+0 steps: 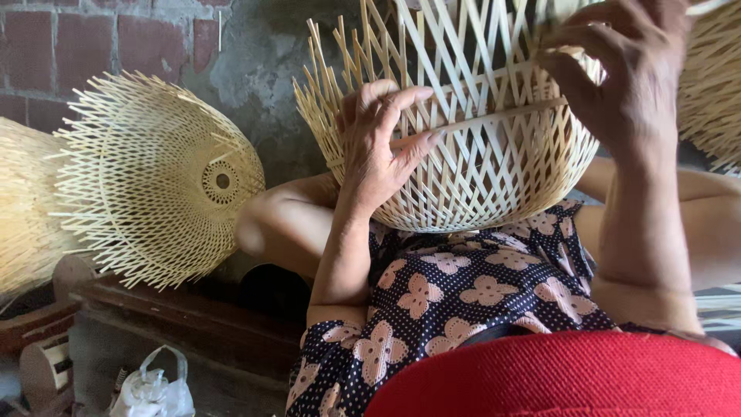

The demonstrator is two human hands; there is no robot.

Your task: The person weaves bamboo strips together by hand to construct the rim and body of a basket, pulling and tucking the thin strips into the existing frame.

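I hold a half-woven bamboo basket (pixel 494 154), dome-shaped with an open lattice and loose strip ends sticking out at its upper left, in front of my chest. My left hand (pixel 378 143) grips its left side, fingers pressed on a horizontal bamboo strip (pixel 494 117) that runs across the weave. My right hand (pixel 629 73) grasps the lattice at the upper right, fingers curled over the strips. Below the basket are my floral dress (pixel 463 293) and a red cloth edge (pixel 563 378).
A finished bamboo shade (pixel 154 177) with a round centre hole leans at the left above a dark wooden bench (pixel 193 316). More bamboo weave (pixel 714 85) shows at the upper right. A clear plastic bag (pixel 154 390) lies at the bottom left. Behind is a brick wall (pixel 93 38).
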